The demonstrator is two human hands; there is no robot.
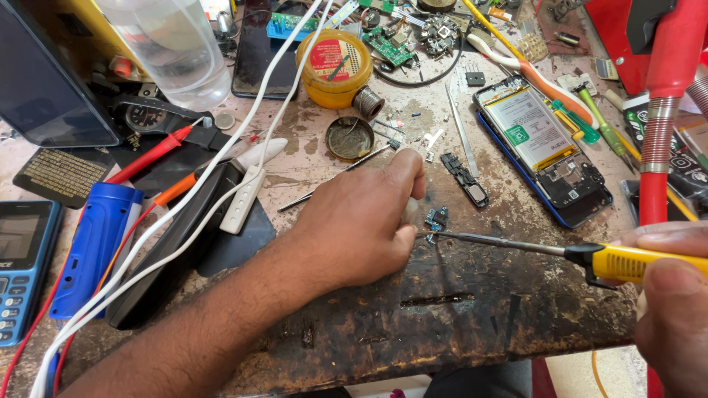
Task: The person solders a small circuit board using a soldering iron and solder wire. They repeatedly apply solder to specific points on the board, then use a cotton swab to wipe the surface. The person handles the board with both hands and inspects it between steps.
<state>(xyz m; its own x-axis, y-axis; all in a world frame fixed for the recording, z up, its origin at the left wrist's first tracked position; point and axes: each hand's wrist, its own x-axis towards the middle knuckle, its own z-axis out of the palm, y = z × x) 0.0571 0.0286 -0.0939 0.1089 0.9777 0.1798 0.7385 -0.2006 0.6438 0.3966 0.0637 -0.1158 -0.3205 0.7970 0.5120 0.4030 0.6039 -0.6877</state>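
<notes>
Scorched and stained, a wooden tabletop fills the view, crowded with phone repair clutter. At its middle lies a small blue circuit board, a tiny part beside the fingertips of the left hand. That hand rests knuckles up on the wood, its fingers curled closed and its thumb stretched forward; it seems to pinch something pale against the board, though what it holds cannot be made out.

From the right edge comes the right hand, closed around the yellow handle of a soldering iron. The iron's thin metal shaft runs almost level from right to left, and its tip sits at the board's lower edge, touching it or just short of it. So the board lies to the left of the right hand's grip, at the far end of the tool, and just to the right of the left hand, which is much the nearer of the two.

Farther back, an opened smartphone shows its battery. A yellow tin of flux stands near the top, with a small round tin just in front of it. White cables cross the left side, over a blue device. A keypad phone lies at the left edge.
</notes>
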